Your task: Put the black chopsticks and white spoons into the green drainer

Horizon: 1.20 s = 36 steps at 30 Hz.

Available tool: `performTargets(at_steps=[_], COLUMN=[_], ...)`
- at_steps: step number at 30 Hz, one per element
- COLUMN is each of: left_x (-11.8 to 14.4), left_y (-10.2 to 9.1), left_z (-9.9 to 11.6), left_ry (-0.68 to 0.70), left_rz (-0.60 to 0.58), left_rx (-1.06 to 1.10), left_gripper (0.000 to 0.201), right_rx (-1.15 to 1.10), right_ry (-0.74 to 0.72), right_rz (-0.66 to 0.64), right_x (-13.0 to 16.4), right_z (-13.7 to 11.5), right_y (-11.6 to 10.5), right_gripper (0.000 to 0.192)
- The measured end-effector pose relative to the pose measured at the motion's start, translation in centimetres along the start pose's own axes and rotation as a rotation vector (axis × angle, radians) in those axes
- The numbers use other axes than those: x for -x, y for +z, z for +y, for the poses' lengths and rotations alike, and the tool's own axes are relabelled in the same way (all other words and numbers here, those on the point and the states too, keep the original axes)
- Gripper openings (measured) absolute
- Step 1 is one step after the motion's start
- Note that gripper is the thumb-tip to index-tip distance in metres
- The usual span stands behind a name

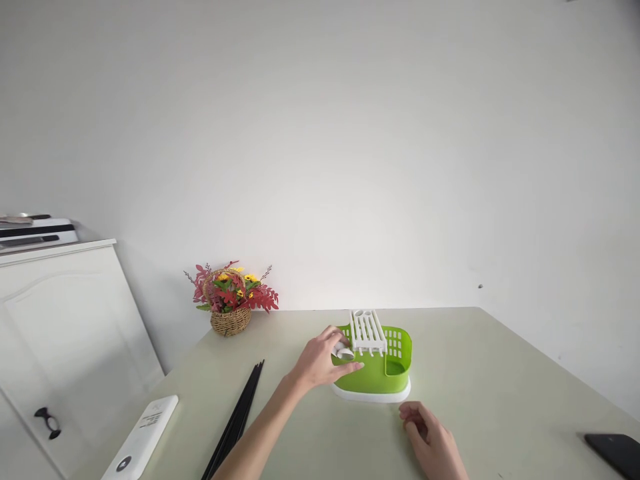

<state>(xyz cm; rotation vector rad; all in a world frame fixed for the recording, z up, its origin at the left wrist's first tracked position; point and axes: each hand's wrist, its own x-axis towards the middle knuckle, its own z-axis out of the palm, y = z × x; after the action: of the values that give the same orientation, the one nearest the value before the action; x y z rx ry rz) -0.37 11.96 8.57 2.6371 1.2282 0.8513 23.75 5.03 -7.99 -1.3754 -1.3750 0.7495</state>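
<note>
A green basket-like rack [367, 375] with a white base stands on the table, and a white slatted holder [369, 333] sits across its top. My left hand [320, 357] reaches to the rack's left end. Its fingers and thumb close around small white rounded pieces [344, 353] that look like spoon bowls; the fingers partly hide them. The thumb lies along the rack's green front. Near the rack's front right corner, my right hand [431, 437] rests at the table with its fingers curled in and nothing visible in them.
Black chopsticks [237, 417] lie left of my left forearm, beside a long white device [143, 437]. A wicker basket of artificial flowers [230, 320] stands at the back left. A black phone [614, 450] lies at the right edge. A white cabinet [65, 333] stands left of the table.
</note>
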Motion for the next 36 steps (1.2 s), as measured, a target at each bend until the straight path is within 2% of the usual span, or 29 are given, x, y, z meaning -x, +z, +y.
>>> performTargets(at_steps=[5, 9, 14, 21, 25, 28, 31, 36], left_x=[-1.3, -2.2, -2.6, -2.9, -3.7, -4.5, -5.2, -6.3], left_y=[0.7, 1.2, 1.2, 0.2, -1.3, -3.3, -5.3, -7.2], left_z=[-1.5, -2.2, -2.2, -1.3, -0.1, 0.8, 1.3, 1.3], left_ry=[0.090, 0.166, 0.266, 0.394, 0.560, 0.613, 0.571, 0.369], left_rz=[-0.053, -0.102, -0.131, -0.114, 0.015, 0.130, 0.243, 0.456], left_rx=[-0.184, -0.223, -0.287, -0.385, -0.468, -0.491, -0.454, -0.317], left_gripper=[0.043, 0.050, 0.058, 0.059, 0.055, 0.051, 0.047, 0.045], right_rx=[0.016, 0.039, 0.055, 0.056, 0.077, 0.081, 0.084, 0.090], right_ry=[0.009, 0.014, 0.010, 0.000, 0.005, 0.009, 0.008, 0.002], right_rz=[-0.015, -0.022, -0.033, -0.039, -0.021, -0.016, -0.025, -0.060], right_x=[0.1, 0.1, 0.1, 0.0, 0.1, 0.1, 0.1, -0.1], right_z=[-0.2, -0.2, 0.3, 0.5, -0.2, -0.6, -0.4, 0.6], right_y=[-0.1, -0.1, 0.0, 0.0, 0.0, -0.1, -0.1, 0.0], right_gripper=[0.025, 0.026, 0.026, 0.023, 0.024, 0.026, 0.025, 0.023])
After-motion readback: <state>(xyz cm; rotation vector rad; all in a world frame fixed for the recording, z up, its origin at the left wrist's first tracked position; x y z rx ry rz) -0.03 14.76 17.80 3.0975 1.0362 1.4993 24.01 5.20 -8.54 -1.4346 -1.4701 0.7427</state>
